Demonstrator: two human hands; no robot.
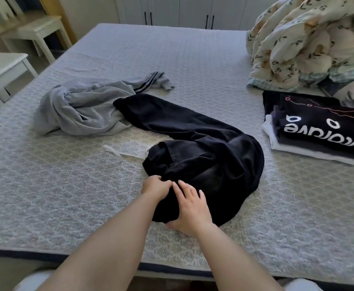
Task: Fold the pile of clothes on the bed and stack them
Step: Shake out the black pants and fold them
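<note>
the black jeans (195, 148) lie crumpled near the front edge of the bed (66, 196), one leg trailing back and left until it touches the grey garment (81, 108), which sits bunched further up. the left hand (156, 186) grips a fold at the jeans' near edge, its fingers curled into the cloth. the right hand (189, 207) lies on the jeans just beside it, fingers spread and fairly straight, thumb tucked under the fabric's lower edge. a white string (117, 151) lies on the cover just left of the jeans. at the right edge, well apart, a folded stack (318, 131) has a black printed shirt on a white piece. a floral quilt (310, 43) is heaped behind it. bare cover stretches left and back.
</note>
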